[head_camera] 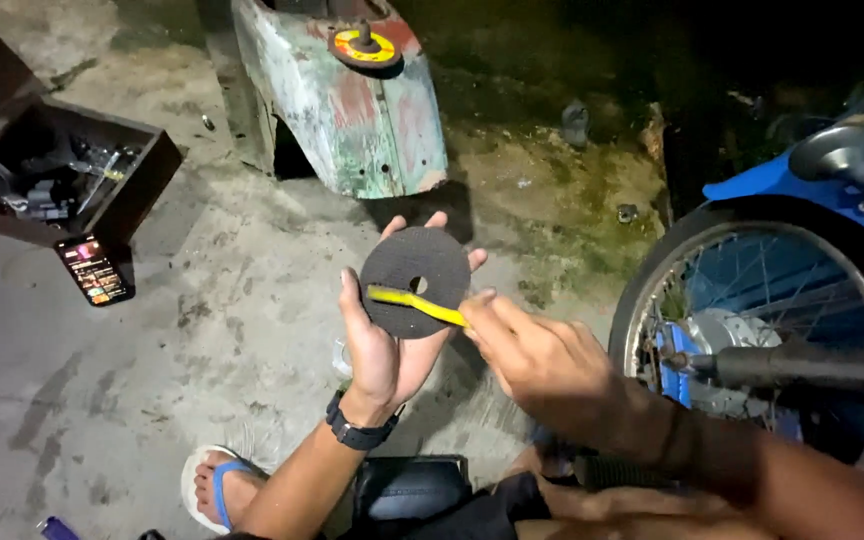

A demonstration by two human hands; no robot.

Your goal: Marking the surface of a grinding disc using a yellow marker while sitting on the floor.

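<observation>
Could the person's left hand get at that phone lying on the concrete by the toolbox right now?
Probably not at once. The left hand is full, gripping a dark round disc, and the phone lies well off to the left beside the open toolbox. Bare concrete lies between, so nothing blocks the path.

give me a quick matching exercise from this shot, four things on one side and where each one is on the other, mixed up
Things:
1. dark round disc
2. yellow-handled tool
3. lit phone
4. black wristwatch

Places:
A. on the ground beside the open toolbox
B. on the left wrist
C. flat in the left hand
D. pinched in the right hand, lying across the disc

Pairs: 1-C, 2-D, 3-A, 4-B
</observation>
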